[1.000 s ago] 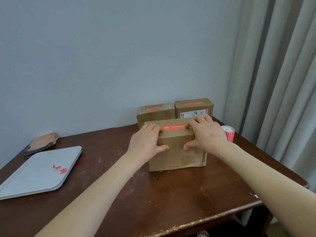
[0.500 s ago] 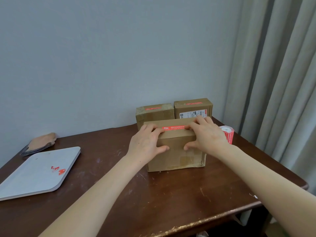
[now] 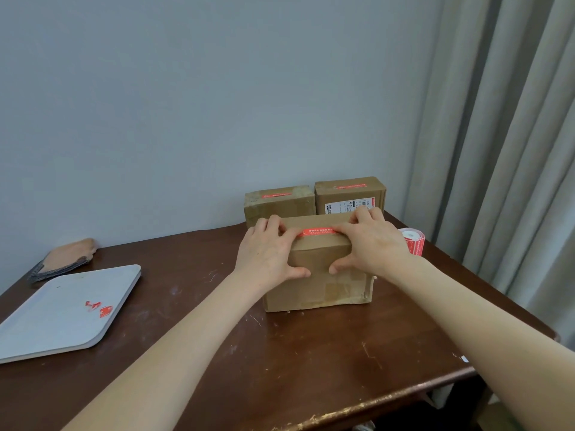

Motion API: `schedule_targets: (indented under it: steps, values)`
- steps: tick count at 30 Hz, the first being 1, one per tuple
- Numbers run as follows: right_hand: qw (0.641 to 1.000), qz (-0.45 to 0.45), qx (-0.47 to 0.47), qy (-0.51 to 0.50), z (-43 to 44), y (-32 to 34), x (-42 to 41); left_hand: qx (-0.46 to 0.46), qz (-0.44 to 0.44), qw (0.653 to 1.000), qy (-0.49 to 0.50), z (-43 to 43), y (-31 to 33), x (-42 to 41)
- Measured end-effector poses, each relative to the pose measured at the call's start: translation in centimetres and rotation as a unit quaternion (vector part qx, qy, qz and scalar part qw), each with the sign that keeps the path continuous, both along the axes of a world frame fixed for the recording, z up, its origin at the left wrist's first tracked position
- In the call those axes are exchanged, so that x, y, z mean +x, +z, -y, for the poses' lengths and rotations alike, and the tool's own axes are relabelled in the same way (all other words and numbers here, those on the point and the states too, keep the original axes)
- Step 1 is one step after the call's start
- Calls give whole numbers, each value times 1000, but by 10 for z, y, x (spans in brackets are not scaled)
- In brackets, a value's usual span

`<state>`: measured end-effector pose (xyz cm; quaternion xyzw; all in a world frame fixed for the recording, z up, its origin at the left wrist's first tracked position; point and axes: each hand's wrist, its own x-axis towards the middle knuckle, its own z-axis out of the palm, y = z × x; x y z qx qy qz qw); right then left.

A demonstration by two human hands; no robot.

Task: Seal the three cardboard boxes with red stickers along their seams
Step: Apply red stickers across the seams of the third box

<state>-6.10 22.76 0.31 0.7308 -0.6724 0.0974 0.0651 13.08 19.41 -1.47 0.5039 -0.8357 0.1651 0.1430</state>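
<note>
A brown cardboard box [image 3: 323, 284] stands on the dark wooden table [image 3: 280, 368], with a red sticker [image 3: 317, 232] along its top seam. My left hand [image 3: 267, 256] and my right hand [image 3: 373, 247] lie over the box's top front edge. Their fingers press on the two ends of the sticker and their thumbs rest on the front face. Behind it stand two smaller boxes, the left one [image 3: 280, 206] and the right one [image 3: 348, 194], each with a red sticker on top. A roll of red stickers [image 3: 413, 242] stands to the right, partly behind my right hand.
A grey tray [image 3: 56, 318] with red sticker scraps [image 3: 99, 307] lies at the table's left. A tan and grey cloth item [image 3: 65, 259] sits behind it by the wall. Curtains [image 3: 513, 150] hang at the right, close to the table's corner.
My fingertips have crept slightly toward each other along the sticker. The box and everything else stay where they were.
</note>
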Motion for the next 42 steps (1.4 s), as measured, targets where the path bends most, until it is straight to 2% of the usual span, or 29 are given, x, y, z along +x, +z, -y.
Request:
schedule_targets:
  steps: [14,42]
  values:
    - [999,15,-32,17,-11,-3,-3,18,-44,998,-42,-11,3,14]
    - [998,37,-40,4,-8,-7,-3,18,-71,997,-37,-12,3,12]
